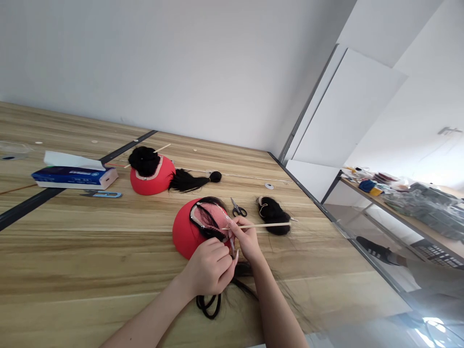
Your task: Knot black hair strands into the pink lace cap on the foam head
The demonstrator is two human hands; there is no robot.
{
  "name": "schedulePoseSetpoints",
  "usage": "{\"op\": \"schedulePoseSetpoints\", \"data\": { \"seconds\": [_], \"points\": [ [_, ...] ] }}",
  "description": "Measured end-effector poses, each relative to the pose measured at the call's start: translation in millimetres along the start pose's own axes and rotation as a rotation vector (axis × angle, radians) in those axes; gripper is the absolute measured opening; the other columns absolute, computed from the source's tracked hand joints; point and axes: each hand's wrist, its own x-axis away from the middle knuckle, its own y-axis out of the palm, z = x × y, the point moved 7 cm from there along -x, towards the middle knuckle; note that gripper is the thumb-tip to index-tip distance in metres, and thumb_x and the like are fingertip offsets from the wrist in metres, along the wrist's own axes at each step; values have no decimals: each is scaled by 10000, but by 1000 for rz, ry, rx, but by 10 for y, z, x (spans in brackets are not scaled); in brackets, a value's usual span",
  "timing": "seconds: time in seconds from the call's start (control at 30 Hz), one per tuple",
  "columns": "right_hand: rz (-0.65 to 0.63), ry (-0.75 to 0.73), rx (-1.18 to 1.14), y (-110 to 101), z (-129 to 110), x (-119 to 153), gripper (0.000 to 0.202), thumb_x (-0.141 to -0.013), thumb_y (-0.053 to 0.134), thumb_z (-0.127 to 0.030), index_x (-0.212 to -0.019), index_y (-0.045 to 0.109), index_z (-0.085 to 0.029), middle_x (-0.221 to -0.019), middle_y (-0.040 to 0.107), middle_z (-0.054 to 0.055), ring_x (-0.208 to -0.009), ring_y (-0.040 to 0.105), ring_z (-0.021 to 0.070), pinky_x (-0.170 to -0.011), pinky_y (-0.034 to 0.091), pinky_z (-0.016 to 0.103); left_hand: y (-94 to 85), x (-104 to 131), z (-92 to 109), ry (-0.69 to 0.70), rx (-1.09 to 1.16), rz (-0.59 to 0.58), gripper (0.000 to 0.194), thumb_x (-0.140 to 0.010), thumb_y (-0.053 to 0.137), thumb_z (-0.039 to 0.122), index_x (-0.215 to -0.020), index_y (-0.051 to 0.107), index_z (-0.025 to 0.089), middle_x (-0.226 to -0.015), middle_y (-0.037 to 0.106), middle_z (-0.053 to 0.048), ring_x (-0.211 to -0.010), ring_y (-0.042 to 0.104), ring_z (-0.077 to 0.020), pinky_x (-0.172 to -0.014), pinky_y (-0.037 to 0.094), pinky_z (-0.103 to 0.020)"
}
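A red head form (185, 231) lies on the wooden table, with a pink, light-edged net piece (213, 215) and black hair on it. My left hand (210, 266) is closed at the form's near right side, its fingers curled by the dark strands; what it grips is hidden. Beside it, my right hand (246, 239) pinches a thin wooden needle handle (270, 224), whose tip points left over the net. Black hair (208, 307) hangs in loops below my left hand.
Behind are another red form (154, 181) with black hair, a hair bundle (192, 180), a tissue box (72, 177) and a blue cutter (105, 194). Scissors (239, 210) and a black hairpiece (274, 215) lie to the right. A person's shoe (375, 249) shows beyond the table edge.
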Motion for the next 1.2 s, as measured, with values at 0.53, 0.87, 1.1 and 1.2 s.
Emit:
{"op": "schedulePoseSetpoints", "data": {
  "seconds": [0.53,0.87,1.1,1.2],
  "points": [
    [-2,37,-77,-19,143,-37,385,-838,658,-508,-645,621,-176,-487,537,-46,-391,431,65,-394,334,193,9,4,0,3,9,-7,313,-865,470,93,-563,493,170,-573,486,-13,-572,380,-144,-561,314,-315],
    [15,158,-232,3,227,-48,515,-847,565,-626,-631,631,-163,-455,559,-27,-344,441,66,-347,329,183,13,12,-23,-7,44,4,312,-867,469,89,-566,480,172,-575,465,-6,-567,373,-142,-553,304,-314],
    [-11,186,-320,52,259,-5,504,-833,569,-640,-672,655,-170,-487,611,-2,-358,509,98,-353,393,202,-122,82,-318,-372,492,208,298,-897,474,104,-608,475,173,-584,449,8,-549,409,-118,-517,282,-291],
    [-4,164,-344,65,242,8,482,-817,607,-624,-676,656,-166,-497,621,2,-373,522,95,-362,409,192,-208,131,-467,-511,559,347,336,-958,409,151,-626,453,177,-593,452,11,-547,462,-111,-543,365,-267]
  ]
}}
